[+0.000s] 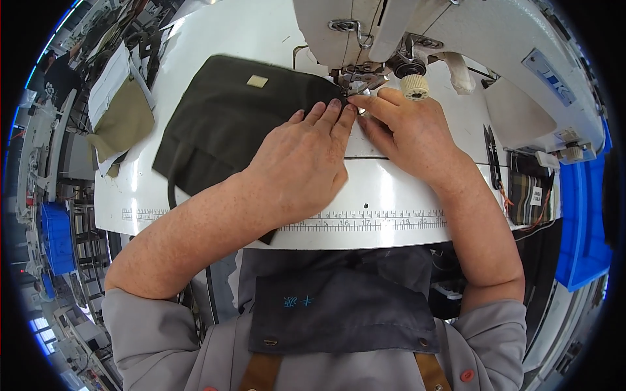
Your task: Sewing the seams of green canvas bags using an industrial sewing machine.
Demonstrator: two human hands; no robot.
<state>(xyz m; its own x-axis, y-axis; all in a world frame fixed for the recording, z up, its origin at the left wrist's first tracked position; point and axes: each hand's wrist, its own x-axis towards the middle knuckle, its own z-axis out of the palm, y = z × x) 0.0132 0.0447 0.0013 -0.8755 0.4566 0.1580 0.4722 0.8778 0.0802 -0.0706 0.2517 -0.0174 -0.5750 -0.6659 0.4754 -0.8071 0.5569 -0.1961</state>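
A dark olive-green fabric piece [222,111] with a small pale label [257,81] lies on the white sewing table, its right corner at the presser foot [355,81] of a sewing machine. A narrow strap [175,173] of the same cloth hangs at its near side. My left hand [303,156] lies flat on the fabric's right part, fingers stretched toward the needle area. Close beside the presser foot is my right hand [407,127]; its forefinger touches the fabric's corner, thumb apart below it, other fingers curled. The needle tip is hard to make out.
The white machine head [482,39] with a cream dial [415,86] stands over the far right. Black thread snips [492,156] and a striped cloth bundle [529,192] lie at the right. A ruler strip [372,221] runs along the near edge. Khaki pieces [124,120] hang at left.
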